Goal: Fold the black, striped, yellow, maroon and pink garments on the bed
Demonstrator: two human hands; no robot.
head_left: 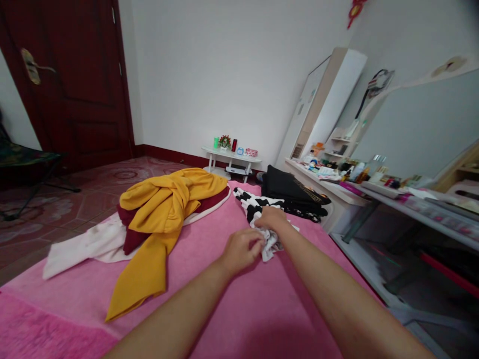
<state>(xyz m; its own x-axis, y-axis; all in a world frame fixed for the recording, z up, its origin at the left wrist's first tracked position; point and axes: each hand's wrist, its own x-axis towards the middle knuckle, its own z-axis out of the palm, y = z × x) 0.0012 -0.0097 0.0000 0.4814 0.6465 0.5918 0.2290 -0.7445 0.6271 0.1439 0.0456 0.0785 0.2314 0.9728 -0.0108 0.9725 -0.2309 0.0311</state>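
Note:
Both my hands are closed on a black-and-white patterned garment (254, 202) lying on the pink bed cover (232, 309). My left hand (241, 249) pinches a bunched white part of it near the middle of the bed. My right hand (271, 219) grips the same cloth just beyond, fingers curled into the fabric. The rest of the garment stretches away toward the far edge of the bed.
A heap of yellow (164, 209), dark red and white clothes lies to the left. A folded black garment (290, 192) sits at the far right of the bed. A cluttered desk (374, 187) runs along the right. A small white table (230, 154) and a dark door (75, 85) stand beyond.

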